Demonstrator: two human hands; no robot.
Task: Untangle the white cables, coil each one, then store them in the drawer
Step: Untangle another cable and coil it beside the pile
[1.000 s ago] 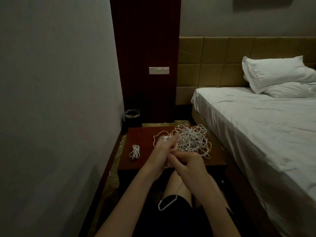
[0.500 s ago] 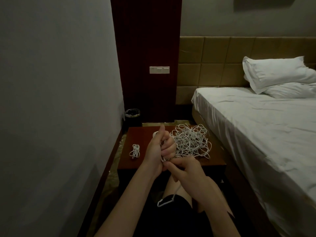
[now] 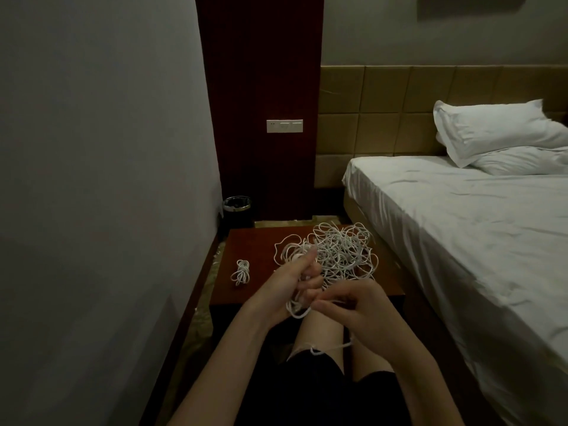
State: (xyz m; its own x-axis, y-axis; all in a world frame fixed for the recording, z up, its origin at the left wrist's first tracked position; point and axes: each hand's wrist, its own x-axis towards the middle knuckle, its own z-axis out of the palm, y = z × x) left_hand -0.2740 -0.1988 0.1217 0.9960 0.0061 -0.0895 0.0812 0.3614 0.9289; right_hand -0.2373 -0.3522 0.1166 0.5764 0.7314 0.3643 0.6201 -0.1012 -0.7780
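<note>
We hold the job right over the near edge of the nightstand [image 3: 249,290], and the grip makes sense: our left hand [image 3: 287,282] stands upright with its fingers curled round a bundle of white loops, acting as the spool, so the cable [image 3: 296,309] we are coiling keeps its shape while it grows. A few loops hang out below that fist, just above our knee. Our right hand [image 3: 358,309] sits just beside it, touching or nearly touching at the fingertips, pinching the same cable between thumb and fingers to feed it across; from there the free end trails down and lies across our lap [image 3: 325,350], where its plug seems to rest on the dark shorts. Behind both hands, on the nightstand top, sits the big tangle [image 3: 341,250] of white cables, spread loose and wide, and one loop of it rises toward our left thumb, so we judge the cable in hand may not be fully free of the heap yet. Well off to the left, on the same top, lies a finished coil [image 3: 241,272], neat and small, parked away from the mess so it cannot snag again. The drawer is not something we can make out from here; the front of the nightstand is hidden below our arms.
</note>
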